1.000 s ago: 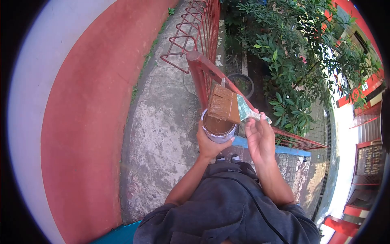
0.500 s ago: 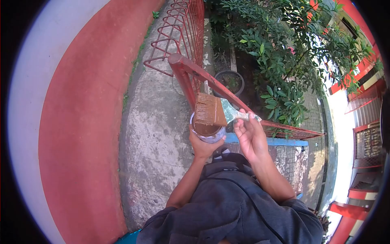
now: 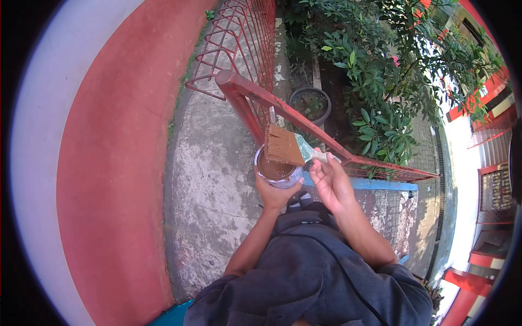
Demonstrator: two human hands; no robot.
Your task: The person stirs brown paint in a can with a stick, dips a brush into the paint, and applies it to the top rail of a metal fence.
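My left hand (image 3: 276,193) holds a small paint can (image 3: 276,170) from below; the can is filled with red-brown paint. My right hand (image 3: 330,183) grips the handle of a wide paintbrush (image 3: 288,146). The brush's paint-soaked bristles hover just over the can's far rim, pointing left. Right behind the can runs the red metal fence rail (image 3: 283,111), slanting from upper left to lower right.
A cracked concrete path (image 3: 212,179) lies under me, with a red and white painted surface (image 3: 103,163) to the left. Beyond the fence stand a round plant pot (image 3: 310,103) and leafy bushes (image 3: 380,81). A blue curb (image 3: 375,185) runs below the rail.
The brush has stayed above the can while tilting and shifting slightly right. My view has drifted, so the fence rail now sits a little further left and higher.
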